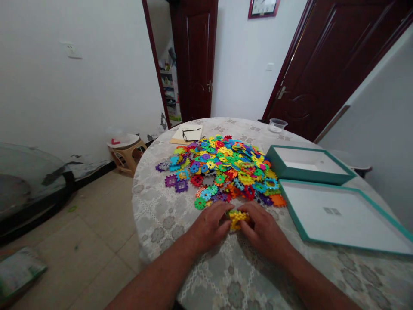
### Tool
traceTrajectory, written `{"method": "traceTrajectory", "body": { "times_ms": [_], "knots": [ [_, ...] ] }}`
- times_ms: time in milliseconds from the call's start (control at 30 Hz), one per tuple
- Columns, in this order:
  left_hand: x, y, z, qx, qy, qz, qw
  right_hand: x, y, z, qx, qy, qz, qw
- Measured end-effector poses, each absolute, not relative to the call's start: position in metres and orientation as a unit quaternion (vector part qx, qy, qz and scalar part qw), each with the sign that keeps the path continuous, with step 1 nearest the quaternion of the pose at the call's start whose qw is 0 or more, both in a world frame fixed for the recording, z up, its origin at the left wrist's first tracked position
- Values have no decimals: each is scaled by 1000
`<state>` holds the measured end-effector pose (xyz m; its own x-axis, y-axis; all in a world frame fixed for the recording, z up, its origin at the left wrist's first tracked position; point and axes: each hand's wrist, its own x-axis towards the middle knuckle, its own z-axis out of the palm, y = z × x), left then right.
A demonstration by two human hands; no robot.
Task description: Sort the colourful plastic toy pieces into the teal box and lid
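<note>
Colourful pieces (222, 164) lie beside a white-lined box (312, 175) and tray (351, 226)

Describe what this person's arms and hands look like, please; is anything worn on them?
Both are plain human arms. The left hand and right hand are ungloved, each with ordinary fingers and a thumb. No sleeve shows on the left forearm or right forearm, and I see no watch, bracelet or cable.

Pile of pieces (222, 163) on table (155, 217), box (318, 175) right, glasses (192, 130) on notepad (177, 135) behind
</note>
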<state>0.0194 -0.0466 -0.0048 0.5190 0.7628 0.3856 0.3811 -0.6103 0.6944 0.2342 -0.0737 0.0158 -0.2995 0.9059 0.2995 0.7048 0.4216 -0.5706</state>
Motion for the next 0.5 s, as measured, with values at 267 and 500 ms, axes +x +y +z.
{"method": "traceTrajectory", "body": {
  "times_ms": [267, 500],
  "knots": [
    [16, -47, -9, 829, 379, 299, 283, 232, -73, 14, -538, -769, 164, 303],
    [20, -41, -17, 821, 388, 320, 270, 236, -73, 21, -505, -781, 210, 302]
  ]
}}
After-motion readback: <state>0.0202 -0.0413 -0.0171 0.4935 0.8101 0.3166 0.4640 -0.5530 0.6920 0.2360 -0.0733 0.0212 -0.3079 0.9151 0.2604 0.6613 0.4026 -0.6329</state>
